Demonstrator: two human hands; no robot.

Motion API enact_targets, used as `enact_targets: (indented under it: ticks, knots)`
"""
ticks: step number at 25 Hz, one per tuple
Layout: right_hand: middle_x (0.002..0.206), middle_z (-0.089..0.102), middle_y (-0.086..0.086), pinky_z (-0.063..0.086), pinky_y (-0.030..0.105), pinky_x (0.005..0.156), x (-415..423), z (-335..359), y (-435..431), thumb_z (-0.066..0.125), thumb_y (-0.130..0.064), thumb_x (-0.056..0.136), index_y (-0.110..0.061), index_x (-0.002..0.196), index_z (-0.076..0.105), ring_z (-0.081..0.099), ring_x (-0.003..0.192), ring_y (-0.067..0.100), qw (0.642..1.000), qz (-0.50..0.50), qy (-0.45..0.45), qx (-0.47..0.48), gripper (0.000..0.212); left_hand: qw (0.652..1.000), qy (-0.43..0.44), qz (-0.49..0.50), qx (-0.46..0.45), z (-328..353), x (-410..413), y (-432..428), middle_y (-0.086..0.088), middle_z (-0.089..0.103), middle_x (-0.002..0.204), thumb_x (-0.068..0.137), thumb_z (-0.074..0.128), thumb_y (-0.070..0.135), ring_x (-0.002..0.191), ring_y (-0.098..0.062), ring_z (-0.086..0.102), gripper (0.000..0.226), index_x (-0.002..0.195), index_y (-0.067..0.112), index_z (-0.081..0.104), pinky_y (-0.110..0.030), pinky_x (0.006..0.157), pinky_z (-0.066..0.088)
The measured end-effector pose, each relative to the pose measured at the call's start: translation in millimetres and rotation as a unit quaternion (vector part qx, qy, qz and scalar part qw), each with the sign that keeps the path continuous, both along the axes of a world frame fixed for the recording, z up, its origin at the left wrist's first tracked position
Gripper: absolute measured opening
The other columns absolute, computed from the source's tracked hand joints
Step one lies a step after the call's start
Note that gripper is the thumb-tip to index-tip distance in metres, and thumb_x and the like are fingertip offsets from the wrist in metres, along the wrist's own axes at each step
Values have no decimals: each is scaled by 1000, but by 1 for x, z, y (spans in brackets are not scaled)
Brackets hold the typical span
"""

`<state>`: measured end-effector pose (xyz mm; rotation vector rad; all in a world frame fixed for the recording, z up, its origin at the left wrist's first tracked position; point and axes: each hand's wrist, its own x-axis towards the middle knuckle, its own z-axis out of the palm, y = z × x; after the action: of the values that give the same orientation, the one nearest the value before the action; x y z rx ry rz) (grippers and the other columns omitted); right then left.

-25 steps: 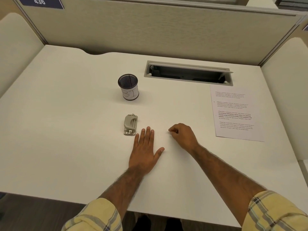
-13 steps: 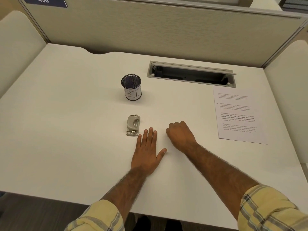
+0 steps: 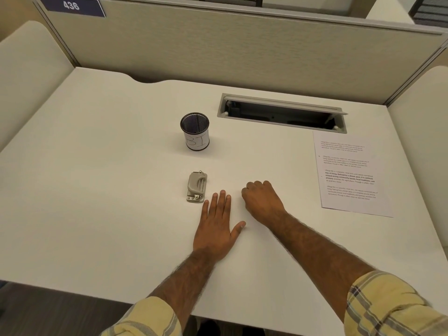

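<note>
My left hand [image 3: 217,224] lies flat on the white desk [image 3: 97,190], palm down with fingers straight. Just left of its fingertips sits a small grey hole punch [image 3: 196,187], not touched. My right hand [image 3: 260,201] rests on the desk beside the left, its fingers curled under into a loose fist with nothing visible in it. A black mesh pen cup [image 3: 195,131] with a white label stands upright farther back. A printed sheet of paper [image 3: 349,173] lies flat to the right of my right hand.
An open cable tray slot [image 3: 282,113] is set into the desk behind the paper. Beige cubicle panels [image 3: 218,52] close off the back and both sides. A blue sign reading 436 [image 3: 72,6] hangs at the top left.
My right hand's fingers have curled further under into a fist and the hand has drawn slightly toward the left hand. My left hand stays flat in place.
</note>
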<state>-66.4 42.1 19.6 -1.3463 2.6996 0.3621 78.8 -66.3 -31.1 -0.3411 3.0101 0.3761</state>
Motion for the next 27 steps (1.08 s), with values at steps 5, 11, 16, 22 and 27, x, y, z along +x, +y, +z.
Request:
enact_targets:
  ticks: [5,11,16,22,27]
  knots:
    - [92,66,11,36,37,71,-4,-8,7,49,-8,88,-8,91,63,60,83,30,998,-38,-28,-50,15,1000,-4,0,-8,-1,0,0,-4,-17,171,100,5,67,157,-20,-17,83,163,13,-6,-46,128,0]
    - [77,63,-1,42,30,60,-22,8,19,57,-14,78,-11,75,61,58,69,20,935,-191,-215,-206,6,1000,1,0,-8,-3,0,-1,-5,-15,171,102,10,66,158,-20,-15,82,163,12,-4,-46,127,-1]
    - [65,61,-2,44,26,58,-51,53,17,61,-4,79,-11,66,64,52,59,10,747,-309,-451,-379,14,1000,4,4,-1,-4,0,-1,-4,-16,171,101,7,68,157,-19,-18,83,163,14,-5,-45,127,-3]
    - [72,61,3,53,31,70,-80,102,-65,62,-7,86,-8,75,65,57,68,14,716,-272,-478,-430,11,1000,23,7,14,-5,1,-1,-3,-14,172,102,9,69,157,-18,-17,83,163,14,-4,-45,126,-3]
    - [67,53,11,42,25,52,-95,121,-144,64,-1,79,-1,71,61,47,60,16,776,-229,-409,-422,9,999,40,10,36,-4,2,0,-3,-9,172,103,17,68,158,-20,-12,82,164,14,3,-45,125,-1]
